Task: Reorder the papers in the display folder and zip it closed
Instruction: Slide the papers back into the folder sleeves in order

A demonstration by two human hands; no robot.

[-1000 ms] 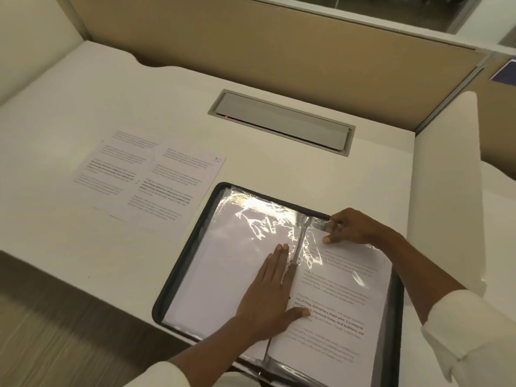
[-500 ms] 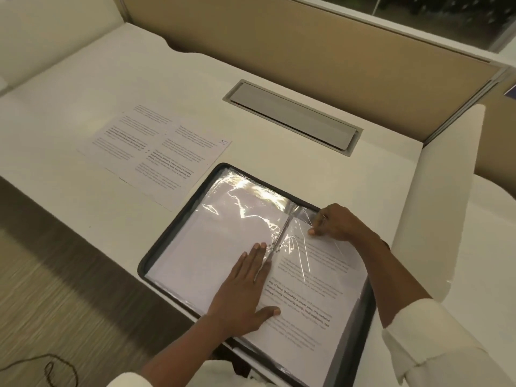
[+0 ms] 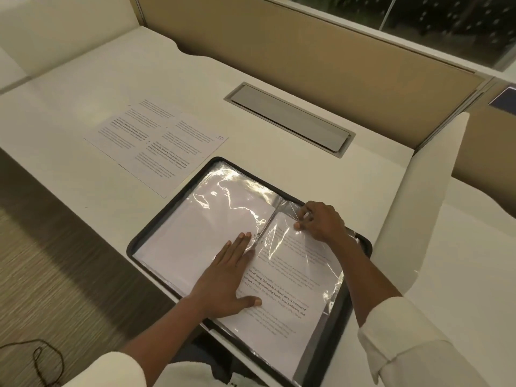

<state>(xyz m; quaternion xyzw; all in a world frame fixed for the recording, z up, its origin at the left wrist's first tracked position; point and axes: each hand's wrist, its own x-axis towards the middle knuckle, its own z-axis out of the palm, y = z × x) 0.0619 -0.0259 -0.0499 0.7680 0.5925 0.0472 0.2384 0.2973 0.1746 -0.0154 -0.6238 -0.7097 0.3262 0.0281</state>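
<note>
A black zip display folder point(image 3: 145, 233) lies open on the white desk, its clear plastic sleeves shining. My left hand point(image 3: 223, 277) presses flat with straight fingers beside the spine, over the left page. My right hand point(image 3: 321, 222) pinches the top edge of the right-hand sleeve point(image 3: 304, 263), which holds a printed sheet point(image 3: 282, 305). A loose printed sheet point(image 3: 159, 141) marked 10 at its corner lies on the desk to the upper left of the folder.
A grey cable hatch point(image 3: 287, 118) is set in the desk behind the folder. A tan partition point(image 3: 279, 46) runs along the back, and a white divider point(image 3: 418, 196) stands at the right. The desk's front edge drops to carpet at the left.
The view has shifted, so folder and sheets sit further right and lower. My right hand has slid slightly along the sleeve's top edge; my left hand stays pressed by the spine.
</note>
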